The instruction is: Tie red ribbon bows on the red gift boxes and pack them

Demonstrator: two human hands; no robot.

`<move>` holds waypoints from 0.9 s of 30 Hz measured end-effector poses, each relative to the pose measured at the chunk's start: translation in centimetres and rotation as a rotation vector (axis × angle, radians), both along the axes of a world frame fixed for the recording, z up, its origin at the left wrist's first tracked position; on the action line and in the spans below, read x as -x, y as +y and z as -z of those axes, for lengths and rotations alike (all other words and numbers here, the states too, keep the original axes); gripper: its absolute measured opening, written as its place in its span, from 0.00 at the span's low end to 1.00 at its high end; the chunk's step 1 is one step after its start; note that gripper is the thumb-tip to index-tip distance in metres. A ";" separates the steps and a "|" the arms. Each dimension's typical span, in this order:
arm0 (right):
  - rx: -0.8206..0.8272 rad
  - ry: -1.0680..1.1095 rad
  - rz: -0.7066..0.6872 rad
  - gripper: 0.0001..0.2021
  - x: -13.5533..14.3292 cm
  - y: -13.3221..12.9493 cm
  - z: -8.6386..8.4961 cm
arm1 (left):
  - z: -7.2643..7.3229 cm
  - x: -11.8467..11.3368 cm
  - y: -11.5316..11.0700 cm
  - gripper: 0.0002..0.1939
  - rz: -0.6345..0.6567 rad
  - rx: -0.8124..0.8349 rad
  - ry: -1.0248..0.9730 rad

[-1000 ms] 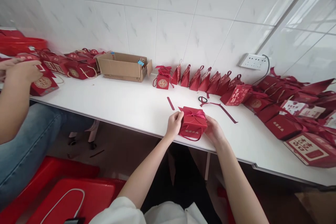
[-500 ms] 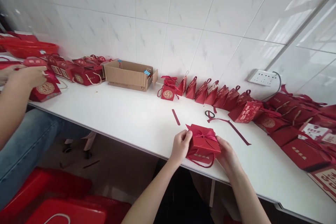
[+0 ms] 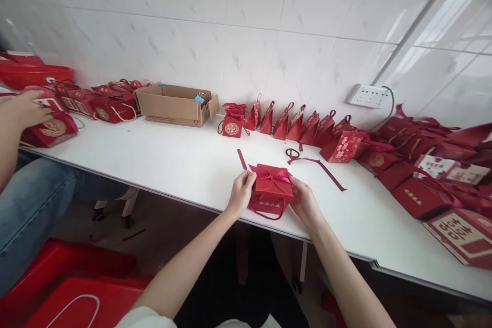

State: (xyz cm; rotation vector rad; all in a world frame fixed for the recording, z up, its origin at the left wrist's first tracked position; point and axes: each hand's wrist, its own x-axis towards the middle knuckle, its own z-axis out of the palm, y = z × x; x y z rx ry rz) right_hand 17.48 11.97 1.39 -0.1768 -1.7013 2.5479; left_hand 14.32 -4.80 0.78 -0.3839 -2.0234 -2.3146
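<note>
A red gift box [image 3: 272, 189] with a pink-red ribbon bow on top and a red cord handle at its front sits at the near edge of the white table [image 3: 184, 164]. My left hand [image 3: 242, 192] grips its left side, thumb near the top corner. On the opposite side my right hand [image 3: 304, 197] holds the box near the bow's end; some of its fingers are hidden behind the box. Just behind lies a short dark red strip [image 3: 242, 159]. Black-handled scissors [image 3: 292, 153] and a longer ribbon [image 3: 332, 176] lie further right.
Several red pouches [image 3: 295, 124] line the wall beside a small box [image 3: 232, 126]. A cardboard box [image 3: 172, 106] stands back left. Many red boxes [image 3: 421, 195] crowd the right. At far left, another person's hand [image 3: 26, 110] touches a red box [image 3: 52, 130].
The view has shifted, so the table items appear further left. Both my hands still hold the red box. The other person's hand is lower, over the box at far left.
</note>
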 end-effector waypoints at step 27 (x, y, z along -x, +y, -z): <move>-0.584 0.175 -0.374 0.11 8.7 2.5 -5.2 | -5.5 10.7 1.5 0.13 0.724 0.520 -0.054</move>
